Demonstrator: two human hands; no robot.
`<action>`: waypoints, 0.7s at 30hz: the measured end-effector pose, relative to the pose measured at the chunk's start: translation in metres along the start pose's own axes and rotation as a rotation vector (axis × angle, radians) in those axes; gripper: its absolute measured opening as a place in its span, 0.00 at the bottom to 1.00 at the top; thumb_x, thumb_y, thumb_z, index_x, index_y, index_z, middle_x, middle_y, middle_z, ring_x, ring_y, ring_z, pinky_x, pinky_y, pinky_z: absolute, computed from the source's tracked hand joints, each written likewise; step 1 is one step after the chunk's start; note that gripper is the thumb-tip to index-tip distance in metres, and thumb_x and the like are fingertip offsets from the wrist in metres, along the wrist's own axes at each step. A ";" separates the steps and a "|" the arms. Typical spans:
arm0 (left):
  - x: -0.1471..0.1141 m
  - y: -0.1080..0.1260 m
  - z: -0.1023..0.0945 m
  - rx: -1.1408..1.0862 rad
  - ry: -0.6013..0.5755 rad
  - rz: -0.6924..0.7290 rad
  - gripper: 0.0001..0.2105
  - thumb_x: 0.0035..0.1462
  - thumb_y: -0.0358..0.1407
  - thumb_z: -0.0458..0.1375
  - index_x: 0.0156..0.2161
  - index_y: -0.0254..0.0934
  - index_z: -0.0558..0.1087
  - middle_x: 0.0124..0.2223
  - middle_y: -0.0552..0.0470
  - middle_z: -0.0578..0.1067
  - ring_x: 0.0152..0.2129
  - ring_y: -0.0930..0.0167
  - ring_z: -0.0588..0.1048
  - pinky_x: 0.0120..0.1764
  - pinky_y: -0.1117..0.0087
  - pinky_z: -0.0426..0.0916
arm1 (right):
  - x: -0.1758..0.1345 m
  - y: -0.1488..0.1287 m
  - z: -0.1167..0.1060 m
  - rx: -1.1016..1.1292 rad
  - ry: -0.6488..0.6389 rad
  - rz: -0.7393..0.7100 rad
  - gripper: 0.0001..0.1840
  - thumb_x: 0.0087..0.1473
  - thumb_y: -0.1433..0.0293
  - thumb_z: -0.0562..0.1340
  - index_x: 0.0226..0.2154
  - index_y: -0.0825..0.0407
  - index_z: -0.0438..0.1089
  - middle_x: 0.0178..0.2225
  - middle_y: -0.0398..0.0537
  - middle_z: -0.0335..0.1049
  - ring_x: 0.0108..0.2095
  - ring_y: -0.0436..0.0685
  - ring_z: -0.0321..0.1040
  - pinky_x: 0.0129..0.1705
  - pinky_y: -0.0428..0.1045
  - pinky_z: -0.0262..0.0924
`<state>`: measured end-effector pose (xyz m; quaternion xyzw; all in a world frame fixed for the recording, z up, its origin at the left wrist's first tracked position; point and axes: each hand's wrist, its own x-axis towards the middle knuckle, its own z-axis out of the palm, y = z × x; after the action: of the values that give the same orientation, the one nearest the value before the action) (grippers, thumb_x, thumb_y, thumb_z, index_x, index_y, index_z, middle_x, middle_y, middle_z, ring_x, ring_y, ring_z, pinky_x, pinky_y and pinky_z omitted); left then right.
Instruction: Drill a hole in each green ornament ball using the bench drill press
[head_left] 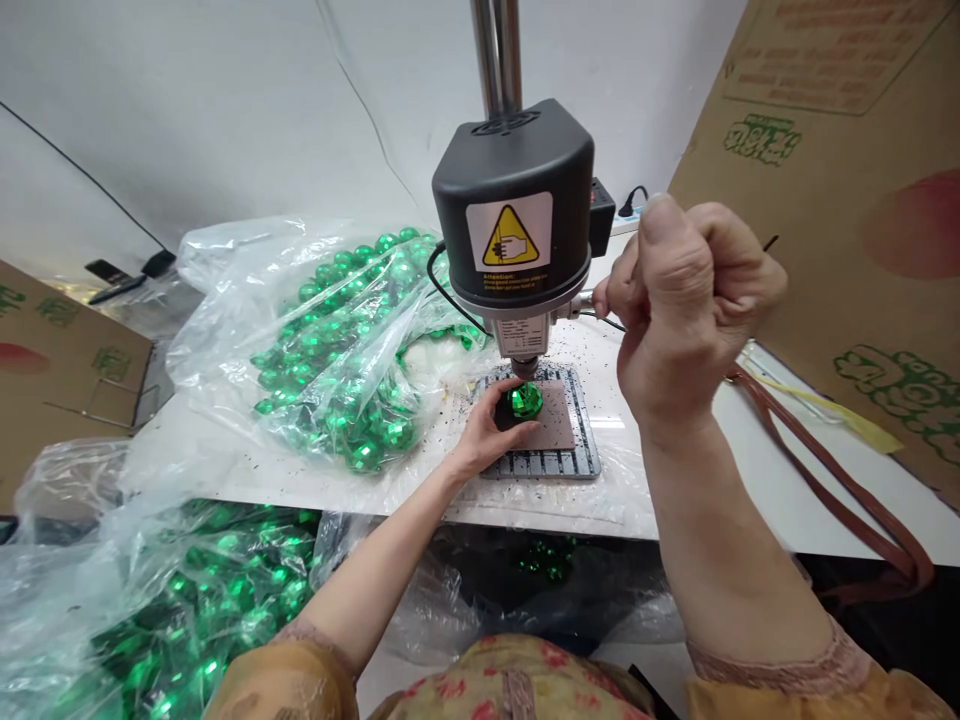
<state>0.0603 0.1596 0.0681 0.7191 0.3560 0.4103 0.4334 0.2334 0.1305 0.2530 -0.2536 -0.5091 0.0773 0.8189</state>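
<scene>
A shiny green faceted ball [526, 401] sits on a flat brownish pad [556, 425] on the slotted metal base [587, 450] of a small drill press. My left hand [491, 430] curls around the ball from the left, thumb in front and fingers behind. Just over the ball is the chuck [525, 367] of the black-topped drill press [514, 200]; a drill bit is hard to make out. At the right of the machine, my right hand [686, 290] is closed around its feed lever [581, 303], which the fingers mostly hide.
Many green faceted balls [367, 390] lie in a clear plastic bag left of the press; another such bag [202, 600] is lower left. Cardboard boxes [847, 200] flank the white table [405, 495]. A brown strap [832, 480] lies right. Dark shavings dot the table.
</scene>
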 end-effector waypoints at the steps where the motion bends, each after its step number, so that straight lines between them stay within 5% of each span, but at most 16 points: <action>1: 0.000 0.001 0.002 -0.024 0.022 -0.020 0.26 0.56 0.45 0.69 0.56 0.40 0.70 0.55 0.44 0.77 0.54 0.59 0.75 0.59 0.55 0.68 | 0.000 0.000 0.000 -0.008 0.002 0.001 0.25 0.61 0.61 0.61 0.20 0.49 0.49 0.15 0.34 0.45 0.17 0.41 0.48 0.23 0.45 0.47; 5: -0.001 0.000 0.011 -0.147 0.151 -0.010 0.27 0.53 0.47 0.71 0.53 0.40 0.69 0.52 0.45 0.77 0.51 0.61 0.76 0.56 0.57 0.71 | -0.001 0.000 0.000 -0.036 0.005 0.013 0.26 0.61 0.59 0.61 0.20 0.49 0.48 0.16 0.34 0.45 0.17 0.42 0.48 0.23 0.46 0.47; 14: -0.005 -0.004 0.016 -0.111 0.083 -0.041 0.27 0.52 0.44 0.72 0.54 0.40 0.70 0.54 0.44 0.76 0.54 0.59 0.75 0.59 0.54 0.69 | 0.001 0.000 -0.001 0.065 0.007 0.022 0.24 0.59 0.65 0.63 0.18 0.49 0.52 0.14 0.34 0.47 0.16 0.45 0.48 0.21 0.49 0.45; 21: -0.005 -0.005 0.015 -0.102 0.069 -0.034 0.27 0.53 0.46 0.72 0.54 0.40 0.69 0.54 0.43 0.76 0.53 0.60 0.76 0.58 0.55 0.70 | -0.016 0.007 -0.002 0.044 0.101 -0.039 0.30 0.58 0.64 0.64 0.16 0.51 0.45 0.15 0.36 0.43 0.16 0.44 0.47 0.21 0.49 0.47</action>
<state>0.0712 0.1520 0.0576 0.6753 0.3616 0.4452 0.4636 0.2286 0.1299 0.2362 -0.2293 -0.4700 0.0597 0.8503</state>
